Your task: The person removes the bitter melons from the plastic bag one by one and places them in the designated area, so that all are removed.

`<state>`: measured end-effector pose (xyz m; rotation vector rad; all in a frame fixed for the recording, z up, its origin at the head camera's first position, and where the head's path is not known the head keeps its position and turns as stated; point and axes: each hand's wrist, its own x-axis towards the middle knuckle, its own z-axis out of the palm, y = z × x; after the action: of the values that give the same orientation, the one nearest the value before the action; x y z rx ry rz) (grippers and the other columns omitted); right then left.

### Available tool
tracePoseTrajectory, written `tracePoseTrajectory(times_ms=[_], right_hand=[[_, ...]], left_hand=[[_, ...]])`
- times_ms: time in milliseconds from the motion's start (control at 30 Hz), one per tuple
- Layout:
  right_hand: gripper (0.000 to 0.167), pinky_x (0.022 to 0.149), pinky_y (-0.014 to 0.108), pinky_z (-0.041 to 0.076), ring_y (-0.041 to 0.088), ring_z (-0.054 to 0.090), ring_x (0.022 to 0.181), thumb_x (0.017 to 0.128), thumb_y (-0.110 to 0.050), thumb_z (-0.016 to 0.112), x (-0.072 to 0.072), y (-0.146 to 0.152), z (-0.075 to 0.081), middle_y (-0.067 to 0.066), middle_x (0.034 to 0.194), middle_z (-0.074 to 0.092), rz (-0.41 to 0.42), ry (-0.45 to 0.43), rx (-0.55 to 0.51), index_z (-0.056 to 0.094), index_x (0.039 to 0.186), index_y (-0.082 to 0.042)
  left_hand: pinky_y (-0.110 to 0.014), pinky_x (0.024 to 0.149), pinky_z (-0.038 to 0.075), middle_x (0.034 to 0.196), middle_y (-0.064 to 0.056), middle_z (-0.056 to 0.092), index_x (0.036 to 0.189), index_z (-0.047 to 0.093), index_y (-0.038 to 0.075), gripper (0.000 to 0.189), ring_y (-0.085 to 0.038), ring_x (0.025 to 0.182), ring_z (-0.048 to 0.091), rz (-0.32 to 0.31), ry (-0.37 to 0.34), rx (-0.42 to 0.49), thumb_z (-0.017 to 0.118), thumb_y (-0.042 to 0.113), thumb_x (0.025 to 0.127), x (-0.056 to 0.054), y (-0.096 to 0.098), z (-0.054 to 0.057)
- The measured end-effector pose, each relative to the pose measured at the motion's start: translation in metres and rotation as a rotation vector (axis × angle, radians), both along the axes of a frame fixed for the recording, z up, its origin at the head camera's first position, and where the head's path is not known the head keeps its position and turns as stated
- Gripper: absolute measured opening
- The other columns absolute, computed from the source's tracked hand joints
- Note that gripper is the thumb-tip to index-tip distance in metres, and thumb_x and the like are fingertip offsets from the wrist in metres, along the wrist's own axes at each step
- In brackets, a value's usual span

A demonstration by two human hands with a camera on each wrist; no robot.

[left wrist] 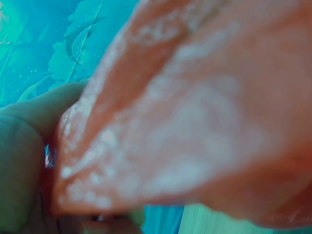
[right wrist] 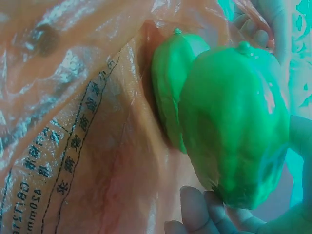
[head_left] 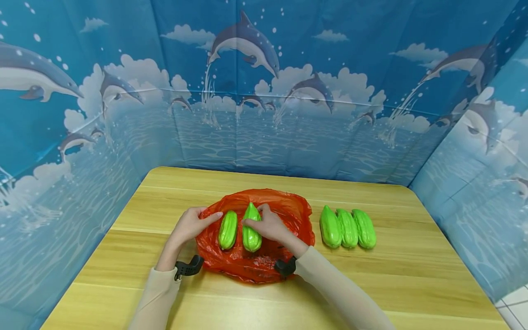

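Note:
A crumpled red plastic bag (head_left: 264, 270) lies opened out on the table. At its left rim my left hand (head_left: 190, 225) pinches the plastic between thumb and fingers; in the left wrist view the bag's film hides most of the scene. My right hand (head_left: 270, 224) grips a bright green, ridged bitter melon (head_left: 251, 233) over the bag, its pointed end facing away from me. Left of it, a second bitter melon (head_left: 228, 230) lies in the bag, apart from both hands. The right wrist view shows the held bitter melon (right wrist: 234, 122) close up, the other behind it.
Three more bitter melons (head_left: 348, 228) lie side by side on the wooden table (head_left: 412, 275), right of the bag. A blue curtain (head_left: 264, 142) printed with dolphins surrounds the table's back and sides. Black straps with camera mounts (head_left: 189, 266) sit on the wrists.

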<state>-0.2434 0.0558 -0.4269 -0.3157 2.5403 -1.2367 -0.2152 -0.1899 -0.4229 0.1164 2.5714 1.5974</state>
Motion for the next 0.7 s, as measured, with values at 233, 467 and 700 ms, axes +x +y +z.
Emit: tracePoseTrajectory(times_ms=[233, 467, 700], right_hand=[[0.066, 0.055, 0.032, 0.048, 0.018, 0.059, 0.062, 0.082, -0.051, 0.067, 0.002, 0.002, 0.003, 0.007, 0.082, 0.06, -0.029, 0.042, -0.044, 0.042, 0.12, -0.003], [0.061, 0.051, 0.031, 0.046, 0.019, 0.056, 0.056, 0.081, -0.05, 0.069, 0.003, 0.004, 0.004, 0.007, 0.077, 0.059, -0.065, 0.114, -0.075, 0.048, 0.118, -0.005], [0.061, 0.048, 0.031, 0.044, 0.017, 0.052, 0.053, 0.081, -0.051, 0.068, 0.003, 0.006, 0.006, 0.007, 0.073, 0.057, -0.092, 0.164, -0.103, 0.05, 0.118, -0.006]], left_hand=[[-0.032, 0.054, 0.052, 0.064, -0.007, 0.061, 0.084, 0.064, 0.002, 0.044, -0.022, 0.055, 0.062, -0.002, 0.011, 0.002, 0.067, 0.046, 0.086, 0.0, 0.0, 0.001], [-0.032, 0.054, 0.051, 0.064, -0.008, 0.061, 0.085, 0.063, 0.001, 0.043, -0.022, 0.055, 0.062, -0.005, 0.005, 0.017, 0.066, 0.043, 0.088, 0.001, 0.0, 0.001], [-0.031, 0.053, 0.051, 0.065, -0.014, 0.061, 0.084, 0.062, -0.004, 0.036, -0.023, 0.054, 0.062, -0.001, -0.017, 0.007, 0.065, 0.031, 0.092, 0.009, 0.007, 0.018]])
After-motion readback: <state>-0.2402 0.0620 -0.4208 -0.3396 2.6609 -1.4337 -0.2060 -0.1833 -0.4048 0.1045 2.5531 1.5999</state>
